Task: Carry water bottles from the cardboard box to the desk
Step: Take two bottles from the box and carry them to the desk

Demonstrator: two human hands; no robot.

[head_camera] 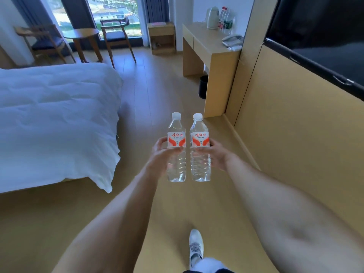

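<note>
My left hand (160,155) grips a clear water bottle (176,134) with a white cap and an orange-and-white label, held upright in front of me. My right hand (217,156) grips a matching second bottle (199,134) right beside it, the two nearly touching. The wooden desk (204,46) stands ahead at the right against the wall, well beyond both hands. Several bottles (225,18) stand at its far corner beside a kettle (212,17). No cardboard box is in view.
A white bed (55,119) fills the left side, leaving a wooden-floor aisle between it and the right wall panel. A black bin (203,86) sits under the desk, a telephone (232,40) on it. Chairs and a round table stand by the window; a TV hangs at the right.
</note>
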